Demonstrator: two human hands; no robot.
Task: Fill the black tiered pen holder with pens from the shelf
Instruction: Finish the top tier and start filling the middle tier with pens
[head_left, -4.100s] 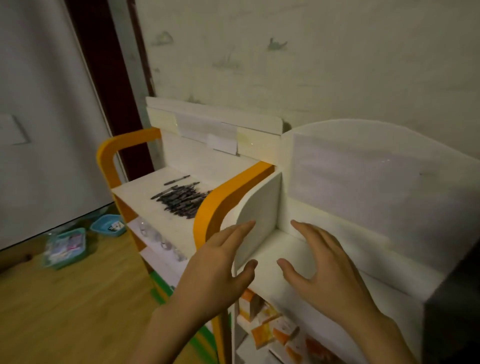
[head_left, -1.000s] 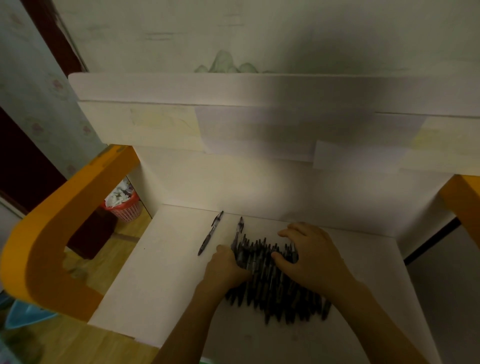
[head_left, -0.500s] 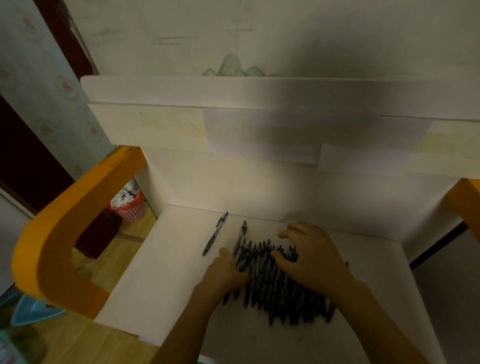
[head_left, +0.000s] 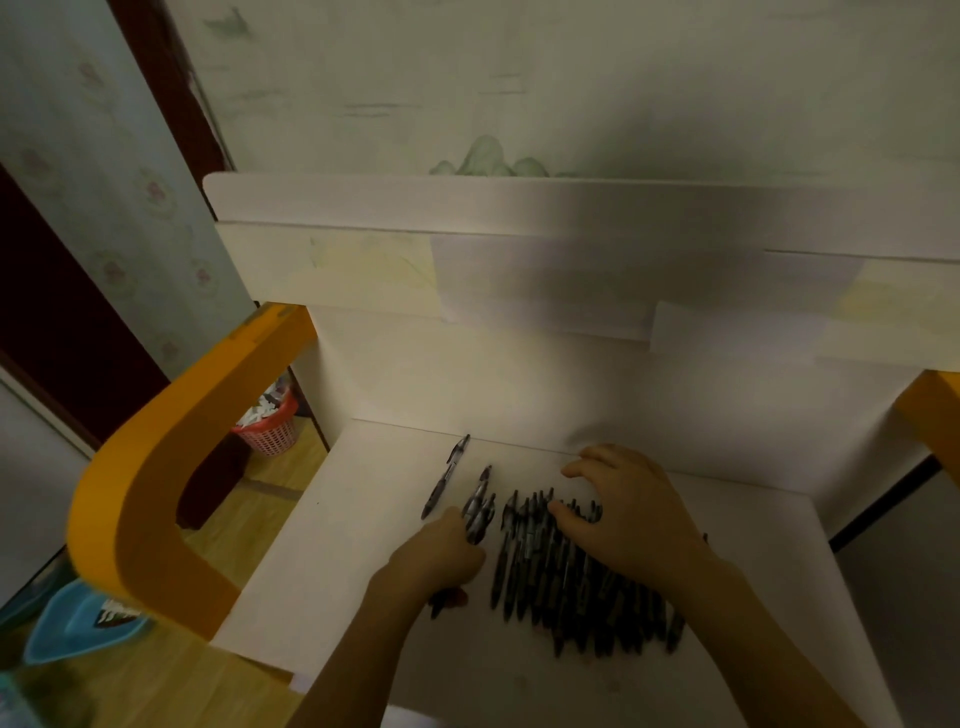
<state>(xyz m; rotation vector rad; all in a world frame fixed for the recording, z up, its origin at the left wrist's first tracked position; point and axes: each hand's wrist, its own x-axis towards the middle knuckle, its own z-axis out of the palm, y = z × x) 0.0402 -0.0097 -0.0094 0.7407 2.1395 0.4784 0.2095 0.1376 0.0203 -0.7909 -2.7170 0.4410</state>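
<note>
Head view looks down on a white shelf (head_left: 332, 545) with orange side rails. On it lies a heap of black pens (head_left: 571, 577). The left hand (head_left: 441, 551) is curled around a small bundle of pens (head_left: 478, 512), pulled a little apart from the heap. The right hand (head_left: 628, 514) rests on top of the heap with fingers bent and spread. One single pen (head_left: 445, 475) lies apart, left of the bundle.

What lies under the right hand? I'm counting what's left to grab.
The right hand rests on the pile of pens lying on the shelf. How many pens sit beneath the palm is hidden.
</note>
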